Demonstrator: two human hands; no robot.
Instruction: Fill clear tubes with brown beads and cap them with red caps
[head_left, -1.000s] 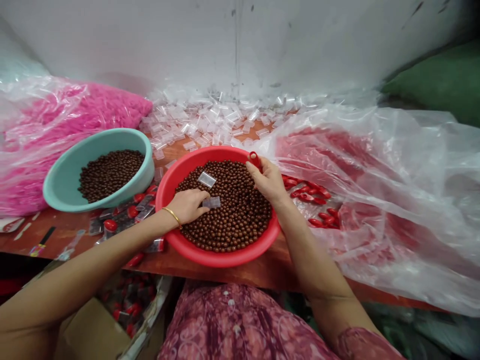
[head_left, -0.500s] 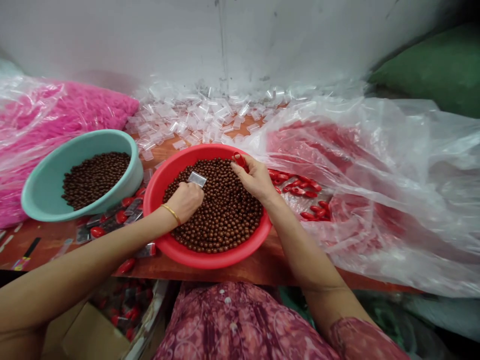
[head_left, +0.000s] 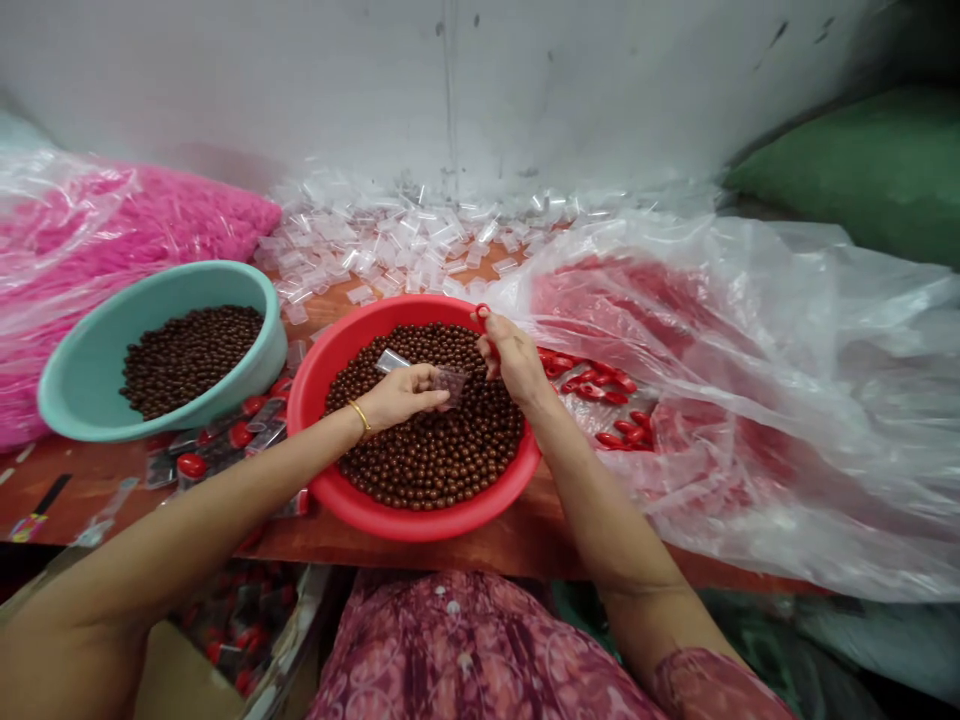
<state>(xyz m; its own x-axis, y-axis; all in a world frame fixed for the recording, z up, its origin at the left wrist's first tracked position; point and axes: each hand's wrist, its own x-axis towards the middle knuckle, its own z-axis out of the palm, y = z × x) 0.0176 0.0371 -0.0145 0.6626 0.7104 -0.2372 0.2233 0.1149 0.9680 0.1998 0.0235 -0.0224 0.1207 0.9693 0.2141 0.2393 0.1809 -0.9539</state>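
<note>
A red basin (head_left: 330, 470) full of small brown balls (head_left: 435, 450) stands at the table's front edge. Over it, my left hand (head_left: 401, 393) pinches a small clear plastic tube (head_left: 452, 382) that holds some brown balls. My right hand (head_left: 510, 352) is closed on a small red cap (head_left: 482, 312), just right of the tube. Another clear tube (head_left: 391, 360) lies on the balls behind my left hand.
A teal basin (head_left: 82, 370) of brown balls stands on the left. Filled, red-capped tubes (head_left: 225, 440) lie between the basins. Empty clear tubes (head_left: 390, 240) are heaped by the wall. Plastic bags hold pink pieces (head_left: 112, 230) left and red caps (head_left: 607, 395) right. A box (head_left: 232, 620) sits below.
My left hand has lifted a clear tube with balls in it out of the pile and moved it right. My right hand with the red cap has drawn close to it.
</note>
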